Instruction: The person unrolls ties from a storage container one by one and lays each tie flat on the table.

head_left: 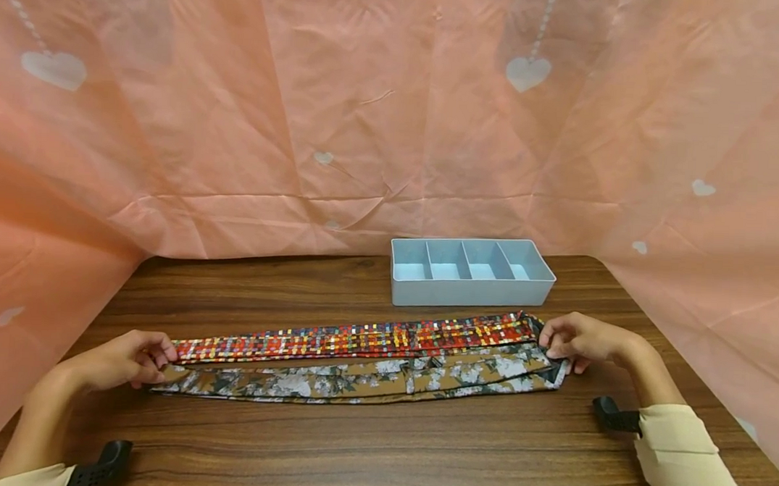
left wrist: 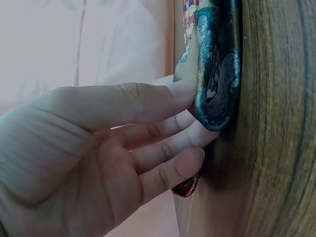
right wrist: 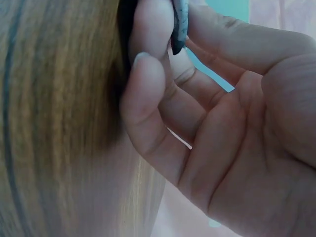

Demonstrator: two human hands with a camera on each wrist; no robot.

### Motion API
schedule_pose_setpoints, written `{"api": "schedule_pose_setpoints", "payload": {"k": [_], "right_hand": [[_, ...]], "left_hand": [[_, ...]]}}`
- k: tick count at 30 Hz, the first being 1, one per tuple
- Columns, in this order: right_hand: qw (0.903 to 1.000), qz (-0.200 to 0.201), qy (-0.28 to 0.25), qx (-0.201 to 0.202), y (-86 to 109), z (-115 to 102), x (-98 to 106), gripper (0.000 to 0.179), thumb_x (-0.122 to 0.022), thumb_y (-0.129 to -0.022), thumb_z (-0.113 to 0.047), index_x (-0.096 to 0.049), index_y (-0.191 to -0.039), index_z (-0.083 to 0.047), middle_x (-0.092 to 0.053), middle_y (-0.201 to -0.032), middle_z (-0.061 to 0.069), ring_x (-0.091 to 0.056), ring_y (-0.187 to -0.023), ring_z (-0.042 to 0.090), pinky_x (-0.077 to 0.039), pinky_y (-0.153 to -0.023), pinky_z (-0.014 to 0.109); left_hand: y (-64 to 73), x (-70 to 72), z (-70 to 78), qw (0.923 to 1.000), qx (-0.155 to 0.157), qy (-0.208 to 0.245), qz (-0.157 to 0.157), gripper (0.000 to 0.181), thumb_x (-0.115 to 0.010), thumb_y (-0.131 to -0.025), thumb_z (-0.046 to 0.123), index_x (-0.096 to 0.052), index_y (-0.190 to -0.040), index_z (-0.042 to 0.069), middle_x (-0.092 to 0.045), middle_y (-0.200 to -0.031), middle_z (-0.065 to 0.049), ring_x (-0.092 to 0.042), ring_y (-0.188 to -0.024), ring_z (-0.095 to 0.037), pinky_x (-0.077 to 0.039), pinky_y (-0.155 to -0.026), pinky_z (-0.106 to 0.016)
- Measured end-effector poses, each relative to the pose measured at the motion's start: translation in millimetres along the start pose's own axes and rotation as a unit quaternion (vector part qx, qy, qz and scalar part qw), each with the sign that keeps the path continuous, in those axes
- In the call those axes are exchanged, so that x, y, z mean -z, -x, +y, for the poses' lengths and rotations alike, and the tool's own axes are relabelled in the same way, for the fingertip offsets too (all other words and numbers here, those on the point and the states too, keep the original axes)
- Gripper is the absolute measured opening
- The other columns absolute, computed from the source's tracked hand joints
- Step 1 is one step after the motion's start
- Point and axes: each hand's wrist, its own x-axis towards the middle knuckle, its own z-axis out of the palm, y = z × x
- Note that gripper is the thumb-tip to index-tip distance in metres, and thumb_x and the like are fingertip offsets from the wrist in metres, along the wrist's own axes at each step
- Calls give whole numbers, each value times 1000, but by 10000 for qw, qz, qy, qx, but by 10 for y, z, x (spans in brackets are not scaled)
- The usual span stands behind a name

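Observation:
Two folded neckties lie lengthwise on the table. The brown floral necktie [head_left: 351, 381] is nearer, and the red checked necktie [head_left: 352, 341] runs just behind it. At the left end, my left hand [head_left: 123, 360] pinches the floral necktie's fold, thumb on top; the left wrist view shows the rounded fold [left wrist: 215, 94] between thumb and fingers. At the other end my right hand [head_left: 584, 338] pinches the floral necktie's corner. In the right wrist view a thin edge of cloth [right wrist: 180, 24] sits between thumb and curled fingers, and most of the necktie is out of sight there.
A pale blue box [head_left: 472, 293] with several compartments stands behind the neckties, right of centre. Peach cloth [head_left: 343, 110] with white hearts encloses the back and sides of the wooden table [head_left: 380, 453]. Black wrist mounts [head_left: 617, 416] sit on both arms.

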Motion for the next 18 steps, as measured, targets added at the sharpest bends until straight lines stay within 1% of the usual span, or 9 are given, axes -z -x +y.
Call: {"api": "schedule_pose_setpoints", "payload": {"k": [5, 8, 9, 10, 11, 12, 14, 16, 18], "right_hand": [[10000, -22, -42, 61, 16, 1, 28, 11, -58, -102, 1, -61, -109, 8, -57, -83, 4, -63, -63, 17, -55, -55, 31], [9999, -2, 105, 23, 45, -42, 40, 11, -57, -103, -2, -62, -108, 7, -56, -80, 4, -64, -65, 19, -55, -55, 31], [9998, 28, 209, 24, 58, -70, 41, 12, -58, -103, -3, -63, -107, 7, -58, -79, 5, -64, -65, 20, -54, -55, 32], [9993, 99, 352, -5, 70, -108, 38, 11, -59, -103, -4, -63, -105, 6, -58, -78, 5, -64, -65, 20, -54, -54, 32], [9983, 200, 542, -13, 83, -155, 33, 11, -61, -102, -6, -64, -104, 5, -60, -76, 5, -64, -65, 20, -53, -53, 32], [9960, 347, 820, 35, 94, -205, 26, 11, -63, -101, -8, -65, -102, 3, -62, -76, 4, -64, -65, 20, -53, -54, 32], [9865, 705, 1461, 200, 110, -321, -4, 14, -66, -99, -10, -66, -104, 3, -67, -78, 3, -64, -68, 18, -52, -57, 33], [9706, 1152, 2079, 391, 104, -441, -48, 17, -69, -97, -10, -67, -106, 4, -70, -80, 2, -65, -70, 17, -53, -62, 37], [9509, 1616, 2578, 573, 82, -546, -107, 23, -70, -97, -11, -67, -111, 7, -73, -84, 3, -68, -75, 19, -55, -69, 42]], "left_hand": [[15, 17, 28, 9996, 294, -29, 7, 16, -61, -89, -11, -55, -104, -10, -52, -90, -3, -50, -74, -5, -46, -55, -30], [19, 11, 45, 9994, 243, -209, 117, 16, -62, -89, -12, -55, -103, -9, -53, -89, -2, -50, -75, -4, -46, -54, -29], [17, 9, 65, 9988, 214, -384, 211, 16, -64, -88, -12, -56, -102, -9, -54, -88, -2, -50, -74, -3, -45, -54, -28], [14, 10, 98, 9967, 232, -683, 370, 16, -66, -88, -11, -57, -101, -7, -54, -87, -1, -49, -74, -2, -45, -55, -28], [5, 9, 143, 9926, 255, -1038, 572, 16, -69, -88, -8, -58, -99, -5, -55, -86, 0, -49, -74, -2, -45, -56, -27], [-13, 1, 199, 9862, 250, -1422, 815, 17, -72, -88, -7, -59, -98, -4, -57, -85, 1, -51, -73, -2, -45, -57, -28], [-75, -29, 348, 9670, 283, -2144, 1345, 18, -77, -87, -1, -63, -98, -2, -62, -84, -2, -57, -75, -9, -49, -62, -32], [-163, -96, 525, 9425, 353, -2718, 1910, 22, -81, -88, 10, -66, -101, 0, -68, -89, -8, -65, -82, -21, -54, -72, -42], [-270, -200, 679, 9229, 280, -3004, 2391, 35, -81, -91, 23, -68, -111, -2, -70, -104, -17, -68, -94, -38, -55, -78, -55]]}}
